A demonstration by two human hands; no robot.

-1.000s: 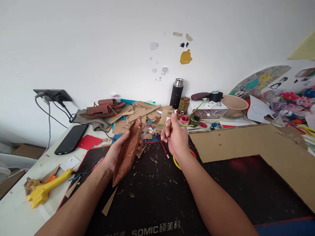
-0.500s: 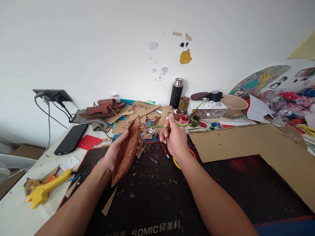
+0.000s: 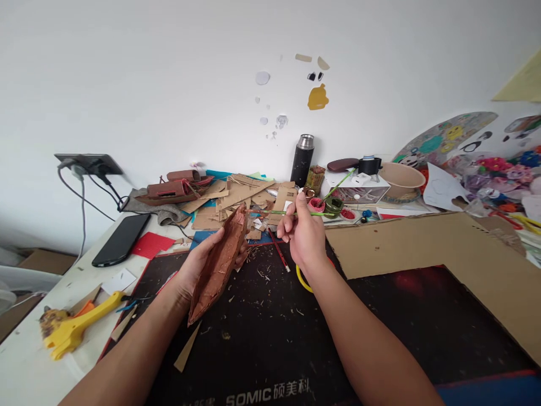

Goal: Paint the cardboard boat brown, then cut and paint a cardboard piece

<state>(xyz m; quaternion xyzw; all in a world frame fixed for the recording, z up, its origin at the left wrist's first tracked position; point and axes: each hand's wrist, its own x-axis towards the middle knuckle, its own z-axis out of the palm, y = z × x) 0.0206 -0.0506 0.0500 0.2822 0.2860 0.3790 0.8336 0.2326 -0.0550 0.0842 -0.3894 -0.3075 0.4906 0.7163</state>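
Tilted in my left hand [image 3: 202, 256] is a small reddish-brown model boat hull [image 3: 220, 262], its hollow inside facing me, with my thumb on the near edge and fingertips round the far side. My right hand [image 3: 305, 231] pinches a thin green-handled paintbrush [image 3: 276, 212]. The brush's brown tip points left, close to the hull's upper end; whether it touches cannot be made out. Behind the right hand stand a pink paint jar [image 3: 316, 205] with a stick in it, a green paint jar [image 3: 333, 206] and a partly hidden brown one.
A black desk mat [image 3: 270, 332] with shavings lies below. Cardboard scraps [image 3: 245, 194], a finished-looking brown model boat [image 3: 175, 190] and a black thermos [image 3: 303, 160] stand at the back. Left are a phone [image 3: 121, 239] and a yellow glue gun [image 3: 80, 327]; right, a large cardboard sheet [image 3: 393, 248].
My right hand has drawn slightly right with the paintbrush, its tip now farther from the hull's edge. The hull has tilted a little in my left hand.
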